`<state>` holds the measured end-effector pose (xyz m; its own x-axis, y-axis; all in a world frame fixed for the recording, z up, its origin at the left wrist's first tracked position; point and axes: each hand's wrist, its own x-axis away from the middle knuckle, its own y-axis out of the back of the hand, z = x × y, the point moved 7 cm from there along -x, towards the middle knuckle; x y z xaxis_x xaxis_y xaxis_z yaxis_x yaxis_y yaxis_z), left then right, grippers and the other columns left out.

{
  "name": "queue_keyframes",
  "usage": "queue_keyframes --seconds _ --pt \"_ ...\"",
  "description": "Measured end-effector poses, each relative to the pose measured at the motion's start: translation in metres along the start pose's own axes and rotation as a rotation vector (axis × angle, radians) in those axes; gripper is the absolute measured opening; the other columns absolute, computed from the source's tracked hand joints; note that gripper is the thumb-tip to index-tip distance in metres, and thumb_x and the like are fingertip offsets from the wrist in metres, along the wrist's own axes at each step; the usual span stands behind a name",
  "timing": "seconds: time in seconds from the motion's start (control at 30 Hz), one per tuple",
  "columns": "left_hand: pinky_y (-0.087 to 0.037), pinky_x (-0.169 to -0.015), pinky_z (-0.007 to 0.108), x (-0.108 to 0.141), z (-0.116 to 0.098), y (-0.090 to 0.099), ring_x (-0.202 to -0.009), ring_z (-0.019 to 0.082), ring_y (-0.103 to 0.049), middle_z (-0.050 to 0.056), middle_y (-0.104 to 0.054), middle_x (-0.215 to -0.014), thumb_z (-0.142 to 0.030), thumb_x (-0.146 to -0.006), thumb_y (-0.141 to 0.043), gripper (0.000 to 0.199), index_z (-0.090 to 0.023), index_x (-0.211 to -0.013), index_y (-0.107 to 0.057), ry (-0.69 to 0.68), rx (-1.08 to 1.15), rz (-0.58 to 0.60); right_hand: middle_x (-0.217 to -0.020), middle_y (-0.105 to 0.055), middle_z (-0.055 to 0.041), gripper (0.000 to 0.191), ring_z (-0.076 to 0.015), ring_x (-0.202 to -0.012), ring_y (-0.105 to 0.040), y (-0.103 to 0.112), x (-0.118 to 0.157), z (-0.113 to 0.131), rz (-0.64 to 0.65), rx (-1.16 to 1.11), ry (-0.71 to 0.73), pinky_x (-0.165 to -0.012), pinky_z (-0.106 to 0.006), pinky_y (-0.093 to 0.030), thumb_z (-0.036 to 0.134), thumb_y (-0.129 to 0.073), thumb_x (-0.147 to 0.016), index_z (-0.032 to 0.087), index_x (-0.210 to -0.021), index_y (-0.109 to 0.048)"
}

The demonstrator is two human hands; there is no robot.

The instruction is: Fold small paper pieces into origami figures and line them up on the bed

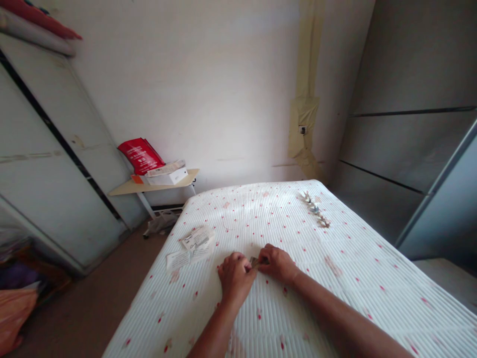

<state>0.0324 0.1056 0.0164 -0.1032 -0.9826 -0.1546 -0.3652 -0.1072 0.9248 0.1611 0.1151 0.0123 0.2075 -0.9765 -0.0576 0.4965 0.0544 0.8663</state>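
Note:
My left hand and my right hand meet over the bed, fingers closed on a small folded piece of paper. It looks brownish and patterned; the fingers cover most of it. To the left of my hands, printed paper sheets lie overlapping on the bed cover, which is white, ribbed and dotted with red. Farther off on the right, several small folded paper figures stand in a row.
Beyond the bed's far left corner, a small table carries a red bag and a white box. Grey cabinets flank the bed on the right, a pale wardrobe on the left. A taped socket is on the wall.

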Motion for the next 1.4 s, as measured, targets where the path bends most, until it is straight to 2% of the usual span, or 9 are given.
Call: queue_keyframes --seconds 0.27,0.63,0.8,1.0,1.2,1.4 --pt "-0.030 -0.077 0.032 -0.001 0.001 0.001 -0.092 0.019 -0.051 0.000 -0.060 -0.094 -0.034 -0.067 -0.060 0.013 -0.022 -0.067 -0.063 0.018 0.007 -0.012 -0.084 -0.060 -0.0020 0.012 -0.0118 -0.073 -0.055 -0.003 -0.001 -0.002 -0.025 0.016 0.038 -0.061 -0.020 -0.036 0.026 -0.058 -0.072 0.019 -0.080 -0.064" --pt "-0.030 -0.080 0.031 -0.001 0.007 0.001 -0.094 0.016 -0.051 -0.002 -0.061 -0.094 -0.023 -0.067 -0.061 0.002 -0.023 -0.067 -0.063 0.029 0.078 -0.033 -0.081 -0.059 -0.0012 0.010 -0.0111 -0.071 -0.055 0.000 0.000 0.001 -0.014 0.004 0.054 -0.060 -0.019 -0.036 0.026 -0.058 -0.073 0.019 -0.076 -0.064" --pt "-0.030 -0.083 0.032 0.000 0.007 -0.002 -0.097 0.016 -0.050 -0.002 -0.061 -0.098 -0.022 -0.068 -0.062 0.003 -0.024 -0.069 -0.064 0.042 0.069 -0.012 -0.079 -0.059 -0.0014 0.008 -0.0113 -0.069 -0.055 0.000 -0.001 0.000 0.000 0.003 0.034 -0.060 -0.019 -0.036 0.023 -0.057 -0.072 0.018 -0.074 -0.064" --pt "-0.030 -0.084 0.031 -0.001 0.011 -0.004 -0.096 0.016 -0.050 -0.003 -0.061 -0.098 -0.019 -0.066 -0.062 0.006 -0.024 -0.068 -0.066 0.046 0.100 -0.011 -0.080 -0.059 -0.0022 0.010 -0.0120 -0.070 -0.055 -0.001 -0.003 -0.002 0.006 -0.021 0.029 -0.061 -0.020 -0.037 0.027 -0.060 -0.071 0.018 -0.074 -0.064" --pt "-0.032 -0.083 0.027 0.000 0.017 -0.003 -0.096 0.016 -0.050 -0.003 -0.061 -0.100 -0.014 -0.065 -0.059 0.014 -0.025 -0.068 -0.068 0.053 0.107 -0.003 -0.079 -0.059 -0.0020 0.007 -0.0115 -0.070 -0.055 -0.001 -0.003 0.000 0.015 -0.027 0.031 -0.062 -0.019 -0.038 0.021 -0.058 -0.071 0.018 -0.073 -0.065" --pt "-0.033 -0.084 0.026 0.002 0.020 0.001 -0.097 0.015 -0.050 -0.003 -0.060 -0.100 -0.011 -0.063 -0.060 0.018 -0.026 -0.070 -0.067 0.066 0.095 -0.008 -0.080 -0.059 -0.0021 0.008 -0.0119 -0.070 -0.055 0.001 -0.002 0.001 0.025 -0.023 0.019 -0.063 -0.020 -0.038 0.023 -0.059 -0.071 0.019 -0.074 -0.065"
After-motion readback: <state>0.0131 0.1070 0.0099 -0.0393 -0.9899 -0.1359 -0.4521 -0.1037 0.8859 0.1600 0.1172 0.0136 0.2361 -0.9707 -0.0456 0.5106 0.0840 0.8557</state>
